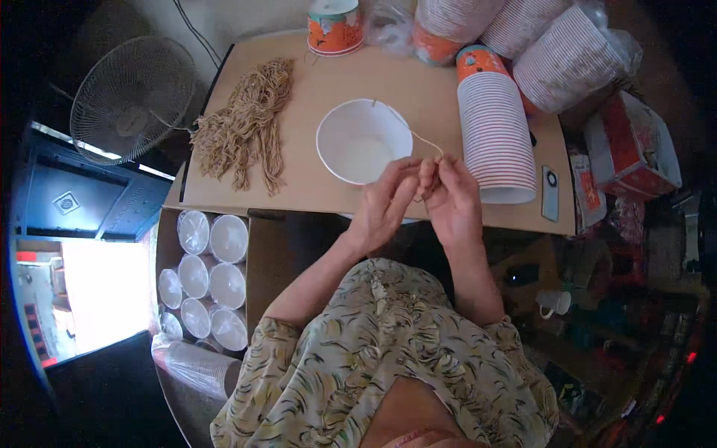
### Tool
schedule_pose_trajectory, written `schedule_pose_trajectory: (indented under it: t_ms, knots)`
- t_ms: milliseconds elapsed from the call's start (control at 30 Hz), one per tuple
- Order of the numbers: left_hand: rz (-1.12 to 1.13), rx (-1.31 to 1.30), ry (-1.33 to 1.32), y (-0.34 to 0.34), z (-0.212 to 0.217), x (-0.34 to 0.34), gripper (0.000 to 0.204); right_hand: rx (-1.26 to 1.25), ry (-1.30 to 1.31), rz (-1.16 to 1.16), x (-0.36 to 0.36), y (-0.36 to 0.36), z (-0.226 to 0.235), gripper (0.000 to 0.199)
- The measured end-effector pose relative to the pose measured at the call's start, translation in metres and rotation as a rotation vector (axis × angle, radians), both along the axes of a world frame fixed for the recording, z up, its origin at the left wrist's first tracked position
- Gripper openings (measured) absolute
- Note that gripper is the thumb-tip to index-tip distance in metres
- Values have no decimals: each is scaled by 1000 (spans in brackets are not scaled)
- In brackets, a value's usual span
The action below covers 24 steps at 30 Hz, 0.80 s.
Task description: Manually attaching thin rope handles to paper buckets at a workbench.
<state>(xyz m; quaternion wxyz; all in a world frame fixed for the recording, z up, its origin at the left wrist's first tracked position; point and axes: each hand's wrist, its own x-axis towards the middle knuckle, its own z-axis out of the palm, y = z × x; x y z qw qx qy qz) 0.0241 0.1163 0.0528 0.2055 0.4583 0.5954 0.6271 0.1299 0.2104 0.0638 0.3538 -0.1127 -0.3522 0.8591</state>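
Observation:
A white paper tub (364, 141) stands on the table with its open mouth facing me. A thin beige cord (423, 139) runs from its far rim, along the right side, to my hands just off the tub's near right edge. My right hand (455, 196) pinches the cord between thumb and fingers. My left hand (386, 200) is beside it, its fingertips closed together at the cord's lower part. The cord's end is mostly hidden among the fingers. A loose bundle of beige cords (250, 123) lies at the table's left.
A long nested stack of tubs (497, 131) lies on the right, near a grey handheld device (550, 194). An orange printed tub (335, 30) and bagged stacks (564, 56) sit at the back. Left are a fan (133, 101) and a carton of wrapped tubs (228, 239).

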Motion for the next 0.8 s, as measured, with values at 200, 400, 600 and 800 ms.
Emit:
schedule_pose_trajectory:
  t_ms: [200,400,600,800]
  knots:
    - [-286,-172,-475,-27,-24,-7,23,34,-21,-84,-7,-7,0,14]
    - [-332,-327,-543,-73,-15,-28,14,57,-42,-95,9,4,-25,12]
    - [-293,-453,-173,-87,-1,-32,6,1328,-637,-577,5,-11,-5,38]
    - [-252,-189,304,-65,20,-34,9,1147,-792,198,4,-29,11,31]
